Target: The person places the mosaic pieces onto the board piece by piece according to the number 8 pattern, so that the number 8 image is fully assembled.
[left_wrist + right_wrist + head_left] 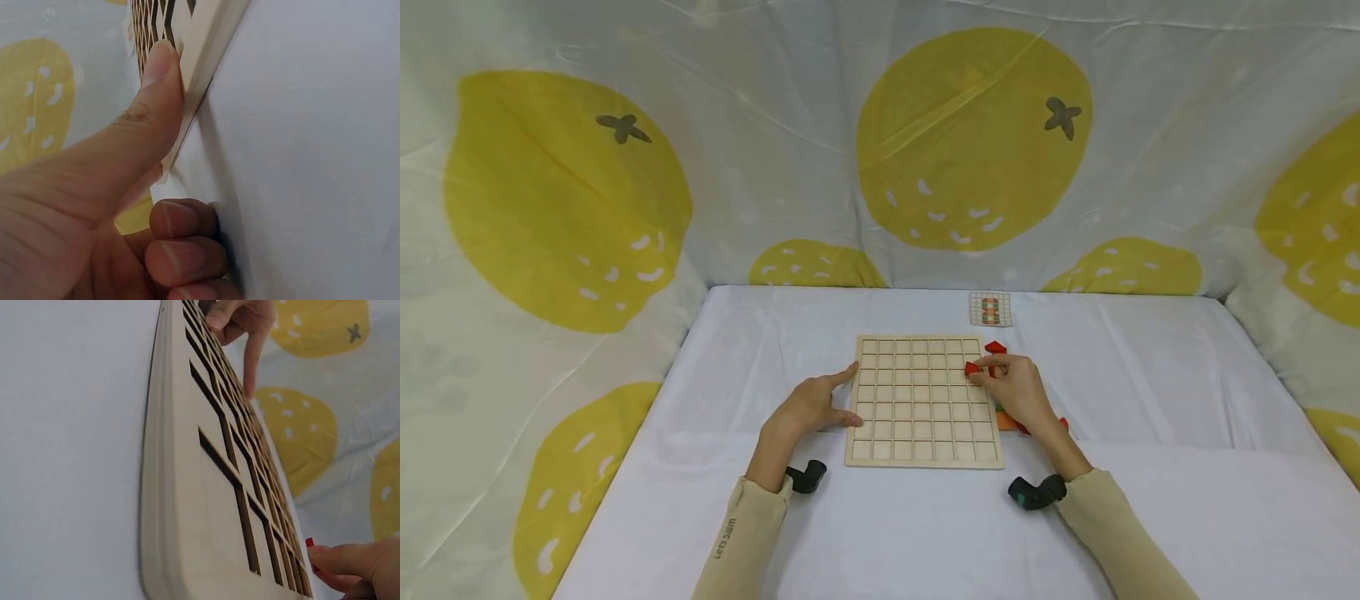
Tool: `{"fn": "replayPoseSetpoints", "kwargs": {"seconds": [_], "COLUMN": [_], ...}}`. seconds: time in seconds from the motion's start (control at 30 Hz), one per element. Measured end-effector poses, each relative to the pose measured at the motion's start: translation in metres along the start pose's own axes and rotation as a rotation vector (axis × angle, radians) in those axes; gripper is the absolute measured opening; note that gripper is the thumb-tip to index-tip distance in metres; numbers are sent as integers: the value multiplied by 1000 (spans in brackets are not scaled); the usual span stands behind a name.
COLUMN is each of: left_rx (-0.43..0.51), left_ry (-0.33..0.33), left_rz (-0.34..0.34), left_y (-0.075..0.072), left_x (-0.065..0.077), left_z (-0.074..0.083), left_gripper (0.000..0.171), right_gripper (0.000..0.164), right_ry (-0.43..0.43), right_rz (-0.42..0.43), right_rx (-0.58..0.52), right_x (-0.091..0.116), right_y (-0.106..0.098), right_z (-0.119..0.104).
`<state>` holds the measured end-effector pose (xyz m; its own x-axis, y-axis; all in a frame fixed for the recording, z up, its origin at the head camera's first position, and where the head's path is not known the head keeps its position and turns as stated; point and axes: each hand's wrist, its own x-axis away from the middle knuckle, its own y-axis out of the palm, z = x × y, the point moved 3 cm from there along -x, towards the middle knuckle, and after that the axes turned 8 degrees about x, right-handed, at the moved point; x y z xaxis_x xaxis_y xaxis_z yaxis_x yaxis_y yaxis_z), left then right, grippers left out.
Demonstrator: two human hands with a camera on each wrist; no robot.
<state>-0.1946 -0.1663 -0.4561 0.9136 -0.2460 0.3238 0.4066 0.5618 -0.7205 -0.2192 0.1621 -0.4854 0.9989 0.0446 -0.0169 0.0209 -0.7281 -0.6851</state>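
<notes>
Head view: our right hand [1018, 392] is pinching a red block [972, 368], likely light, stiff, best held edgewise, over the board's [925, 462] right column; our spread left hand [808, 406] is touching the left rim [851, 446].

I can read one piece of lettering from here: dark print [725, 538] on the person's left sleeve [747, 546], running along the forearm from near to far. It starts with "Lets" — the rest looks to me like "Slim", though the letters are small and blurred, so I can't be certain. On the near edge of the wooden board [925, 464], toward the left, I see a tiny mark [163, 309] — too small to read.
</notes>
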Motion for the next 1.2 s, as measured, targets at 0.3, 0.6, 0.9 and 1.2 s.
{"fn": "replayPoseSetpoints", "kwargs": {"seconds": [0.3,0.6,0.9,1.2], "left_rx": [16,14,16,16], "left_ry": [-6,-2,-12,-19], "left_rz": [-4,-5,-4,-3], "left_y": [1,3,1,0], "left_x": [0,-2,-1,-1], "left_z": [1,1,2,0], "left_gripper": [102,103,102,102], "right_gripper": [29,29,27,24], "right_ry": [3,-27,-32,-34], "right_rz": [-30,-28,-29,-42], "right_rx": [16,31,-16,-28], "right_x": [-11,-19,-21,-25], "right_y": [16,27,28,32], "right_z": [-19,-24,-25,-27]}}
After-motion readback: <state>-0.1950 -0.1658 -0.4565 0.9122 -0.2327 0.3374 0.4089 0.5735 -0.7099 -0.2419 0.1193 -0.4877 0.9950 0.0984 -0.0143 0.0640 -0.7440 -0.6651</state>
